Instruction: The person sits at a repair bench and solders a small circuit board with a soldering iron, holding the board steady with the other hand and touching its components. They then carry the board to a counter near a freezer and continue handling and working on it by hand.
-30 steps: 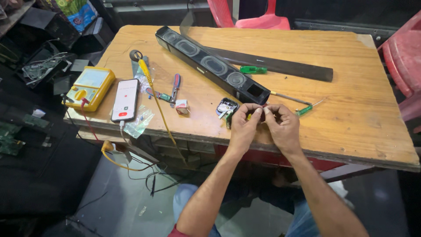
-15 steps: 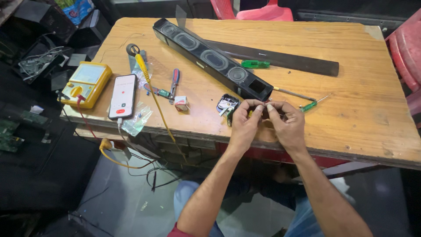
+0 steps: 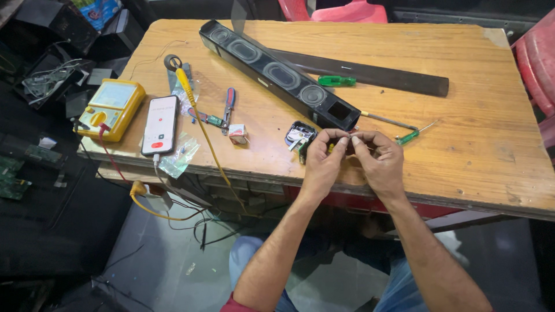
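Both hands met over the near edge of the worn plywood table (image 3: pixel 462 75). Left hand (image 3: pixel 324 162) and right hand (image 3: pixel 378 164) had fingertips pressed together, pinching one small dark part (image 3: pixel 345 143) between them (too small and too hidden to tell what it was). Just left of them lay a small black rounded module (image 3: pixel 299 134) with exposed wiring. Long glossy black speaker bar (image 3: pixel 272 72), round driver openings in a row, ran diagonally; its flat matte cover strip (image 3: pixel 370 75) lay behind it. Green-handled screwdriver (image 3: pixel 336 81) rested on the strip, another (image 3: pixel 407 137) sat just right of the hands. Far left: yellow boxy multimeter (image 3: pixel 111 108), phone (image 3: pixel 160 125) with white screen and red button, crinkled clear plastic bag (image 3: pixel 179 155), small white-and-red carton (image 3: pixel 237 134).
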A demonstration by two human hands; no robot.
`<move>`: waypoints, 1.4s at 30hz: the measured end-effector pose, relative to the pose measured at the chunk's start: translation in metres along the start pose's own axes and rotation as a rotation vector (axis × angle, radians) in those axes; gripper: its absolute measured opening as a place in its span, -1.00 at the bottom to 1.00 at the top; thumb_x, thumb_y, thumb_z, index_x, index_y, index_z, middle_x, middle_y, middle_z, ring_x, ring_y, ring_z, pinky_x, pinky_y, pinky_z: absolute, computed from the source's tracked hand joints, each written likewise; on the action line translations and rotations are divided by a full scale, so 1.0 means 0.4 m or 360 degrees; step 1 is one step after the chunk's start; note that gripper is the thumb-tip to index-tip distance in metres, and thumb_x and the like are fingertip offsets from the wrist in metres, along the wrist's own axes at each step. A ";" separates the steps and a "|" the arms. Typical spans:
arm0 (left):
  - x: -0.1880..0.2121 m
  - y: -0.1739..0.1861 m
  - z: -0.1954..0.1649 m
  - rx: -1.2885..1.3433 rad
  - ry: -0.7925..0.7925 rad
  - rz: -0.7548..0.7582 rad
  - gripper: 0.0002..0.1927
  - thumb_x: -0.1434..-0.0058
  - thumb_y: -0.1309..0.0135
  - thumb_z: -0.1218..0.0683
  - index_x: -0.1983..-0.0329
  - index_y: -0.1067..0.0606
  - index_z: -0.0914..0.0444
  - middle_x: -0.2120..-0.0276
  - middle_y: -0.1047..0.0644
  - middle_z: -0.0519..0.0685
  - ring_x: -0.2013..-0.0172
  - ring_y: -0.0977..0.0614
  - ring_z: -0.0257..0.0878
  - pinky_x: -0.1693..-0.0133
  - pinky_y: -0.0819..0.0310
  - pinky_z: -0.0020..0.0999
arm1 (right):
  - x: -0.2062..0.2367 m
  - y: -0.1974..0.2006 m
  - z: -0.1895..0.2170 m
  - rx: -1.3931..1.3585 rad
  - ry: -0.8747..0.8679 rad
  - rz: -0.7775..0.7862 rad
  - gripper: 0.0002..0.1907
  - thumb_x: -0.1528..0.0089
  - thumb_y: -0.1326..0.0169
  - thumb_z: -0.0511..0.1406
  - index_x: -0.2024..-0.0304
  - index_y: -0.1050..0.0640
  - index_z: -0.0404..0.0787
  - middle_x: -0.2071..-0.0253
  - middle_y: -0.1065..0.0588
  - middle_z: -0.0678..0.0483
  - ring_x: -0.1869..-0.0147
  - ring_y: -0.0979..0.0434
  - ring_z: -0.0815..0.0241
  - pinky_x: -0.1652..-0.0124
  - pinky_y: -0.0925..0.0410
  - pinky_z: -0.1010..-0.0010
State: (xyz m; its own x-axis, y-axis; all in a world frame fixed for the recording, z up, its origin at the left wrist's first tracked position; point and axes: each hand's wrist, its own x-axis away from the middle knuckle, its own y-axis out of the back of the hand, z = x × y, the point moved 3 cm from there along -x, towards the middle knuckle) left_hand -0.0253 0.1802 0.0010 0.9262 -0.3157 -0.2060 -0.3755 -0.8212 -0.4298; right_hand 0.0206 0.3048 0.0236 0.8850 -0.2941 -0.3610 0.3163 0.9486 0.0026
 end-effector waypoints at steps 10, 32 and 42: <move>0.001 0.006 0.014 -0.0058 0.0032 -0.0033 -0.89 -0.47 -0.02 0.23 -0.01 -0.47 0.34 0.19 -0.53 -0.08 0.26 -0.48 -0.44 0.21 -0.40 -0.54 | 0.000 -0.005 0.009 0.0013 -0.0039 -0.0029 -0.89 -0.40 -0.05 -0.42 0.11 -0.57 -0.37 0.20 -0.58 0.06 0.15 -0.60 0.35 0.12 -0.51 0.52; -0.004 0.006 0.016 0.0092 0.0103 0.0037 -0.87 -0.43 -0.05 0.16 0.04 -0.51 0.30 0.25 -0.55 -0.18 0.38 -0.45 -0.54 0.36 -0.32 -0.62 | -0.001 0.000 0.020 -0.0387 0.0064 0.0102 -0.76 -0.41 -0.02 -0.47 -0.13 -0.39 -0.30 0.07 -0.47 0.06 0.03 -0.52 0.33 0.08 -0.51 0.47; -0.006 0.004 0.024 0.0005 0.0044 0.0158 -0.88 -0.44 -0.05 0.16 0.05 -0.49 0.32 0.33 -0.53 -0.17 0.33 -0.50 -0.52 0.29 -0.37 -0.61 | 0.002 0.005 0.001 -0.0288 0.0020 0.0093 -0.75 -0.39 -0.02 -0.51 -0.12 -0.40 -0.34 0.13 -0.44 0.09 0.12 -0.49 0.36 0.11 -0.47 0.53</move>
State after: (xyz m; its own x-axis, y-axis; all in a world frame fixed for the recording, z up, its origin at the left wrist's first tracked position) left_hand -0.0286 0.1842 -0.0075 0.8850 -0.4086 -0.2232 -0.4655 -0.7836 -0.4114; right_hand 0.0221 0.3065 0.0236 0.8953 -0.2372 -0.3771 0.1966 0.9699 -0.1435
